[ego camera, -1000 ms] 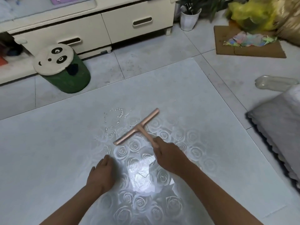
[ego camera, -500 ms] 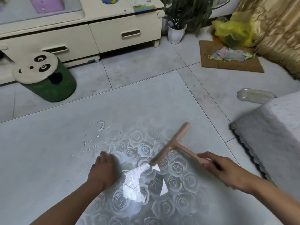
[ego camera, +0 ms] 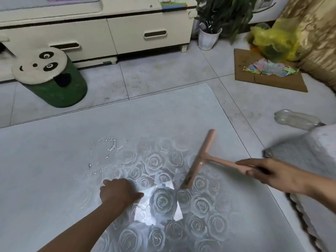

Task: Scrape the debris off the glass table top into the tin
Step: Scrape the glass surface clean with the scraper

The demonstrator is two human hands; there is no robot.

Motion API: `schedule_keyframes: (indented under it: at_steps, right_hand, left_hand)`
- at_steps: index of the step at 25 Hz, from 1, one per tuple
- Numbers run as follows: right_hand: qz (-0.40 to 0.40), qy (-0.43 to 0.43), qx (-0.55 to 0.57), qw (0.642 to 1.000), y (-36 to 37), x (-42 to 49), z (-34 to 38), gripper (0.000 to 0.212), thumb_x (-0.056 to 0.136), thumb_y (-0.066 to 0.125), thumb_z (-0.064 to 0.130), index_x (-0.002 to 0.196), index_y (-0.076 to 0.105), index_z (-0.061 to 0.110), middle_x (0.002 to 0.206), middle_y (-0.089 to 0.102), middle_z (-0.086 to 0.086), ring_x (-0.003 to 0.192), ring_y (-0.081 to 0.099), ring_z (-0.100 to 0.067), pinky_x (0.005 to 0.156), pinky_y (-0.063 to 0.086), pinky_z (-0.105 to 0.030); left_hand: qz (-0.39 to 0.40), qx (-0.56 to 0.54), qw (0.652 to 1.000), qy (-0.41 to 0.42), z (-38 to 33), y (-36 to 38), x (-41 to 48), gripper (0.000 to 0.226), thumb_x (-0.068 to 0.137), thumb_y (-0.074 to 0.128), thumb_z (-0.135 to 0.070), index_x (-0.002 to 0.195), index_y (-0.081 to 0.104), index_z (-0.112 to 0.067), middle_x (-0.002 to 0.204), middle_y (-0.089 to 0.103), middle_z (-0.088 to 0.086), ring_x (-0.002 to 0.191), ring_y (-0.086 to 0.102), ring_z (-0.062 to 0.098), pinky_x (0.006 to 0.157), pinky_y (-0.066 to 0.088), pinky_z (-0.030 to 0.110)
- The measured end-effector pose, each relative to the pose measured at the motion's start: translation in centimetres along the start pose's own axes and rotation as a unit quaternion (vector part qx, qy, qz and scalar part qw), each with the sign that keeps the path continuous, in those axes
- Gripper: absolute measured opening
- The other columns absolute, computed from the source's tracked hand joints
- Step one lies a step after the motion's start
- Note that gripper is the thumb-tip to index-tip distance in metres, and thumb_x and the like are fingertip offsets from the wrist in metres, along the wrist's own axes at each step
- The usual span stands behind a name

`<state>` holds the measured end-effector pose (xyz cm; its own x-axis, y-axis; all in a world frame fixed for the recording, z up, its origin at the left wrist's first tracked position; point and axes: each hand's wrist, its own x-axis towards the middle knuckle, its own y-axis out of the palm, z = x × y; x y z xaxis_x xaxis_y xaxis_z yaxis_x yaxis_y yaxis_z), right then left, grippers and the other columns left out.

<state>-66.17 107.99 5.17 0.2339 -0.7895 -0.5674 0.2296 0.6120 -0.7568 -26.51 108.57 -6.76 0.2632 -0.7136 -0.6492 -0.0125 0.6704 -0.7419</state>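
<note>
A glass table top (ego camera: 54,179) with a rose pattern fills the lower view. White crumbs of debris (ego camera: 107,151) lie scattered on it left of centre. My right hand (ego camera: 269,173) grips the handle of a pink T-shaped scraper (ego camera: 200,159), whose blade stands tilted with its near end on the glass, well right of the debris. My left hand (ego camera: 118,193) rests flat on the glass just below the debris, fingers spread. No tin is in view.
A panda-faced green stool (ego camera: 52,79) stands beyond the table's far edge on the tiled floor. A grey cushion (ego camera: 309,170) lies against the table's right side. An empty plastic bottle (ego camera: 296,119), cardboard with coloured paper (ego camera: 269,73), a potted plant (ego camera: 209,37) and a drawer cabinet (ego camera: 109,33) are farther back.
My right hand has drawn the scraper away from the debris, to the right and toward me, and the blade has swung steeper. The left hand stayed on the glass. The view tilted up.
</note>
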Motion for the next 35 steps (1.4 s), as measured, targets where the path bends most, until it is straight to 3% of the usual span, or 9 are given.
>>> schedule_keyframes:
  at_steps: [3, 6, 11, 13, 18, 21, 26, 30, 35]
  right_hand:
    - [0.026, -0.061, 0.000, 0.998, 1.0, 4.4, 4.8, 0.038, 0.099, 0.038, 0.037, 0.125, 0.036, 0.064, 0.123, 0.057, 0.030, 0.112, 0.054, -0.004, 0.092, 0.042, -0.025]
    - [0.017, -0.154, -0.073, 0.985, 2.0, 9.9, 11.5, 0.039, 0.097, 0.034, 0.042, 0.131, 0.034, 0.062, 0.136, 0.053, 0.016, 0.122, 0.051, -0.016, 0.096, 0.042, -0.033]
    - [0.049, -0.048, -0.044, 0.997, -3.4, 7.5, 6.0, 0.046, 0.097, 0.040, 0.043, 0.110, 0.026, 0.085, 0.115, 0.045, 0.053, 0.105, 0.046, 0.022, 0.091, 0.040, -0.021]
    - [0.046, 0.017, -0.066, 0.997, -4.2, 6.5, 3.5, 0.045, 0.098, 0.044, 0.036, 0.116, 0.035, 0.077, 0.096, 0.044, 0.060, 0.086, 0.044, 0.029, 0.081, 0.039, -0.014]
    - [0.053, -0.056, -0.083, 0.994, -0.4, 11.4, 13.2, 0.045, 0.098, 0.039, 0.030, 0.125, 0.039, 0.067, 0.133, 0.054, 0.021, 0.121, 0.052, -0.013, 0.093, 0.043, -0.030]
    - [0.019, -0.072, -0.157, 0.985, -3.2, 13.8, 16.3, 0.043, 0.097, 0.038, 0.034, 0.128, 0.039, 0.064, 0.137, 0.051, 0.022, 0.124, 0.051, -0.016, 0.090, 0.040, -0.030]
    - [0.094, 0.111, -0.257, 0.956, -8.1, 11.8, 13.4, 0.050, 0.096, 0.035, 0.028, 0.131, 0.036, 0.063, 0.131, 0.054, 0.013, 0.117, 0.052, -0.015, 0.078, 0.036, -0.024]
    - [0.051, 0.084, -0.334, 0.938, -7.1, 11.7, 17.2, 0.056, 0.092, 0.036, 0.024, 0.135, 0.034, 0.059, 0.133, 0.055, 0.008, 0.118, 0.053, -0.017, 0.080, 0.039, -0.027]
    - [-0.003, 0.057, -0.284, 0.957, -2.0, 6.1, 21.5, 0.045, 0.094, 0.036, 0.026, 0.133, 0.040, 0.048, 0.122, 0.061, 0.000, 0.110, 0.059, -0.024, 0.083, 0.044, -0.032]
  left_hand:
    - [-0.019, -0.011, 1.000, 0.007, 0.3, -0.8, -0.2, 0.059, 0.070, 0.056, -0.074, 0.106, 0.064, -0.027, 0.103, 0.065, -0.007, 0.102, 0.059, 0.017, 0.072, 0.041, 0.027]
    - [-0.021, -0.076, 0.997, 0.001, 0.5, -0.4, -1.0, 0.046, 0.071, 0.062, -0.058, 0.107, 0.062, -0.028, 0.101, 0.054, 0.001, 0.098, 0.057, 0.020, 0.068, 0.041, 0.028]
    - [-0.081, -0.037, 0.996, 0.024, 1.9, 1.8, -1.5, 0.060, 0.076, 0.057, -0.055, 0.118, 0.047, -0.013, 0.112, 0.047, 0.007, 0.104, 0.057, 0.026, 0.077, 0.048, 0.035]
    - [-0.093, -0.032, 0.994, 0.045, 2.5, 1.9, -1.1, 0.058, 0.078, 0.055, -0.059, 0.115, 0.046, -0.015, 0.112, 0.048, 0.006, 0.101, 0.059, 0.025, 0.073, 0.048, 0.034]
    - [-0.061, -0.042, 0.992, 0.106, 4.3, 1.3, -1.0, 0.034, 0.085, 0.049, -0.043, 0.110, 0.044, -0.020, 0.114, 0.050, 0.004, 0.093, 0.062, 0.026, 0.062, 0.040, 0.033]
    - [-0.032, -0.067, 0.988, 0.133, 5.6, 0.8, -0.8, 0.034, 0.085, 0.048, -0.032, 0.115, 0.044, -0.016, 0.119, 0.052, 0.004, 0.097, 0.063, 0.028, 0.069, 0.044, 0.033]
    - [-0.022, -0.059, 0.985, 0.162, 6.8, 0.4, -0.5, 0.065, 0.089, 0.046, -0.024, 0.146, 0.021, -0.008, 0.136, 0.049, 0.006, 0.116, 0.056, 0.026, 0.088, 0.045, 0.030]
    - [0.001, -0.063, 0.982, 0.178, 7.1, -0.7, -0.5, 0.058, 0.090, 0.046, -0.021, 0.144, 0.026, -0.009, 0.141, 0.042, 0.008, 0.119, 0.054, 0.025, 0.090, 0.045, 0.032]
    - [0.094, -0.219, 0.954, 0.181, 9.0, -2.2, -2.0, 0.064, 0.093, 0.048, -0.017, 0.148, 0.018, -0.006, 0.155, 0.019, 0.013, 0.138, 0.036, 0.026, 0.109, 0.034, 0.035]
